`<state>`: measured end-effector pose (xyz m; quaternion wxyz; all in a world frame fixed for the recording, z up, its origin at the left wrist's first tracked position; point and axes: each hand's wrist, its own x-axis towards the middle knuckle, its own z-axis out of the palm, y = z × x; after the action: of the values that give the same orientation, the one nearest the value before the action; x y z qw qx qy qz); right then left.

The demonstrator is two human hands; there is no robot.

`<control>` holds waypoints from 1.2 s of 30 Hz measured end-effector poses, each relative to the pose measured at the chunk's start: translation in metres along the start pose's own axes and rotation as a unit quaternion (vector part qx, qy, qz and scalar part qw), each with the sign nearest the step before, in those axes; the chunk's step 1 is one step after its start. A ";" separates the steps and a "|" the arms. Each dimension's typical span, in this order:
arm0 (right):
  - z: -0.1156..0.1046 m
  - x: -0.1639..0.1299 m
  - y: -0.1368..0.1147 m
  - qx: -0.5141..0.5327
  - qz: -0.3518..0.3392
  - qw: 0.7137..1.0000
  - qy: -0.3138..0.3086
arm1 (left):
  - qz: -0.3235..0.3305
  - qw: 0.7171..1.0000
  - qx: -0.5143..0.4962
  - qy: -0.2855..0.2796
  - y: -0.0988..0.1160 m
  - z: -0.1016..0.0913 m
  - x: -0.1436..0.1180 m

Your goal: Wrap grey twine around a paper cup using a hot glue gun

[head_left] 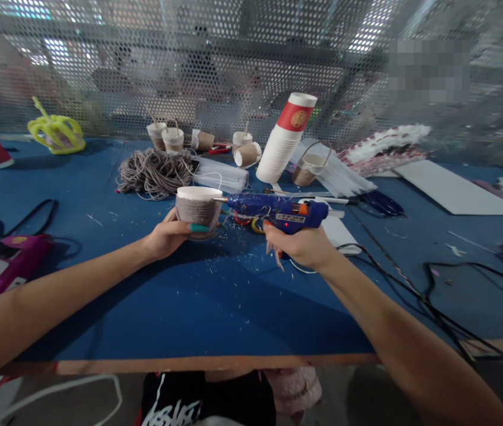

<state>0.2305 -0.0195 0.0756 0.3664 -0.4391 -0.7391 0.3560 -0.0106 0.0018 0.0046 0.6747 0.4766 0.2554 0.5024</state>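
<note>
I am at a craft workbench in what looks like a small workshop. The blue table in front of me is littered with scraps and glue threads. A tangle of grey twine lies near a leaning stack of paper cups, and several small cups already wrapped in twine stand at the back. Black cables run across the top, and a pink glue gun rests at my left. A perforated metal screen closes off the bench; behind it I can only make out blurred shapes, perhaps more benches.
</note>
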 end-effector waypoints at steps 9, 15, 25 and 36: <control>-0.001 0.000 0.004 -0.027 -0.023 0.999 0.018 | -0.003 1.000 -0.007 -0.001 0.002 0.002 0.000; -0.004 0.001 0.007 -0.049 -0.031 0.998 0.017 | 0.003 1.000 -0.008 0.000 0.001 0.002 -0.001; -0.015 -0.004 0.037 -0.099 0.031 0.994 0.030 | 0.007 1.000 0.004 -0.001 -0.004 -0.007 -0.001; -0.015 0.000 0.014 -0.057 0.026 0.998 0.029 | -0.003 1.000 -0.014 0.005 -0.002 -0.003 -0.001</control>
<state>0.2489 -0.0110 0.0707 0.3530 -0.4885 -0.7354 0.3096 -0.0131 0.0021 0.0015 0.6818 0.4639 0.2529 0.5060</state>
